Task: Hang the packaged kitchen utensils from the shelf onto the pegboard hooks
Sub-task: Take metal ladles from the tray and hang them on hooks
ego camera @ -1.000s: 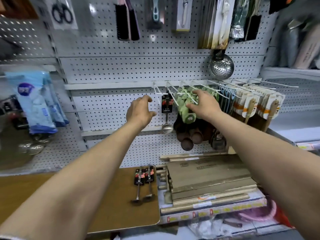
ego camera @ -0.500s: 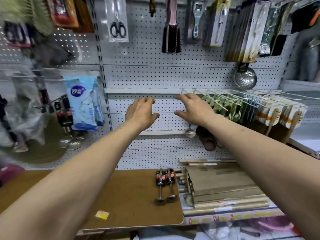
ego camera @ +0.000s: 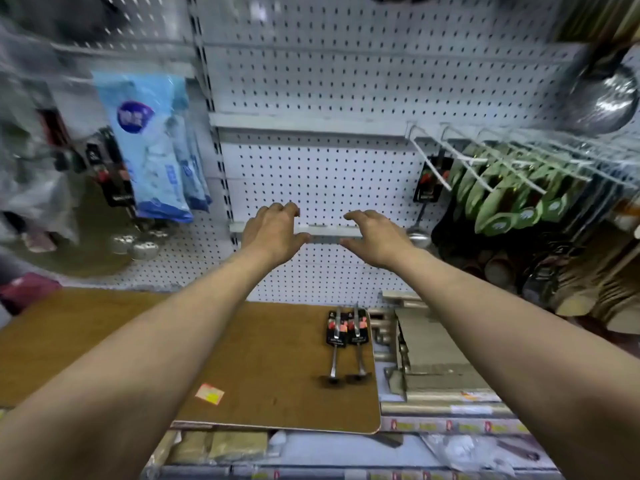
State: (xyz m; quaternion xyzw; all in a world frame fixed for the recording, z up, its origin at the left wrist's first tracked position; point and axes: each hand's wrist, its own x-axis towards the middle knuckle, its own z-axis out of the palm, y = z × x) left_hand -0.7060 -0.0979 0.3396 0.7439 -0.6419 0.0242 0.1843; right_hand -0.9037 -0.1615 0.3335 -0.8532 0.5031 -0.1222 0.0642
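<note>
Compared with half a second ago, both hands are seen lower on the white perforated pegboard (ego camera: 322,81), level with its lower horizontal rail (ego camera: 329,231), and the right hand has been drawn clear of the hook row. The brown matte shelf board (ego camera: 138,341) is spread below, with rounded corners and a small yellow-and-pink sticker (ego camera: 209,393) on it. At the right, a row of white wire hooks (ego camera: 485,157) is loaded with green-carded items (ego camera: 512,192), and one black-carded ladle (ego camera: 424,202) is hung at the row's left end. Light blue plastic packs (ego camera: 149,143) are hung at the left. The left hand (ego camera: 273,228) and the right hand (ego camera: 379,235) are held palm down before the rail, fingers loosely bent, nothing grasped. Two packaged utensils (ego camera: 344,344), metal-stemmed with black and red cards, are laid side by side at the board's right edge, well below the hands and untouched.
</note>
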